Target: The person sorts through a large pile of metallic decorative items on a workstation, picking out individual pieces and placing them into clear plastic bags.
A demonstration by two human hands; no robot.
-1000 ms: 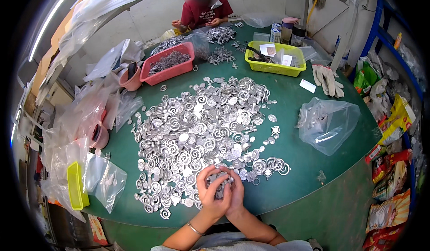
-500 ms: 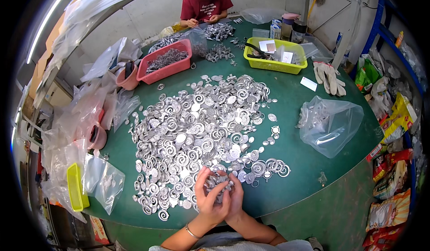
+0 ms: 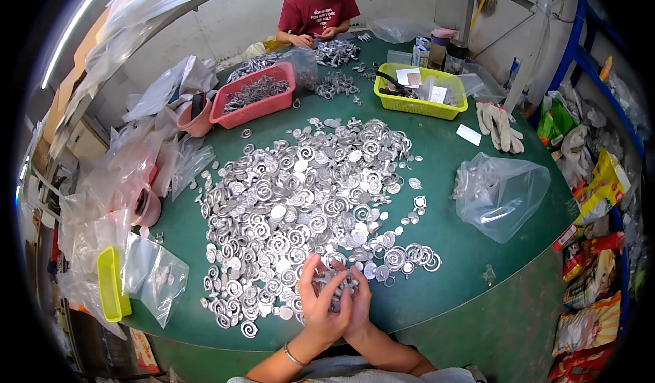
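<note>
My left hand (image 3: 318, 306) and my right hand (image 3: 359, 309) are cupped together near the table's front edge. Between them is a small clump of grey metal pieces (image 3: 336, 287), partly hidden by my fingers; their exact shape does not show. Just beyond my fingertips spreads a wide heap of silver metal charms (image 3: 293, 195), many of them spirals and others flat discs. A few looser spiral charms (image 3: 394, 257) lie to the right of my hands.
Beyond the heap stand a pink basket (image 3: 220, 110) of metal parts and a yellow-green basket (image 3: 419, 110). A clear bag (image 3: 508, 199), work gloves (image 3: 500, 127) and a white card (image 3: 469, 134) lie right. Plastic bags crowd the left. A person in red (image 3: 317, 14) works opposite.
My hands stay cupped around the metal pieces, almost unmoved. The view has shifted slightly, and the person opposite has moved their hands a little.
</note>
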